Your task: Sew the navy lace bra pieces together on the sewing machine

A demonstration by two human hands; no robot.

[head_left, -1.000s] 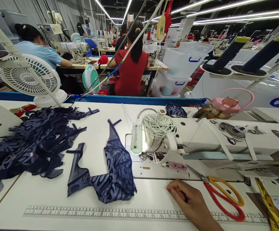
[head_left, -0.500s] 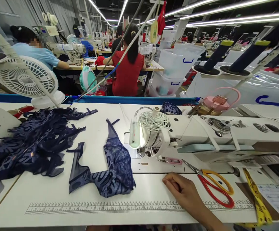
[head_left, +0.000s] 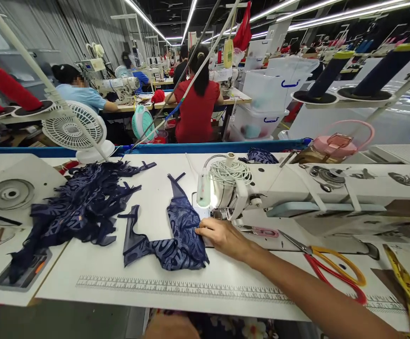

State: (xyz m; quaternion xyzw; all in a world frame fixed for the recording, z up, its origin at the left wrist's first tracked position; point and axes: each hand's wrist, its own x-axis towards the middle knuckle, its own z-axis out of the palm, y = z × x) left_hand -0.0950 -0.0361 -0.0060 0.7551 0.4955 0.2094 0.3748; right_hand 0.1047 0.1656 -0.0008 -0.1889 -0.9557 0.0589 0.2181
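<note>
The navy lace piece (head_left: 183,230) lies spread on the desk (head_left: 99,263), beside the machine's head rather than under it. It looks partly sewn, its sections seemingly joined; what is left cannot be told. Nearest, the left hand (head_left: 171,327) is a blur at the bottom edge, its fingers unreadable. Beyond the ruler (head_left: 176,287), the right hand (head_left: 226,238) reaches in back-up, forearm slanting from lower right, fingers close together touching the piece's right edge; any pinch is unclear. Farther stands the sewing machine (head_left: 289,183).
</note>
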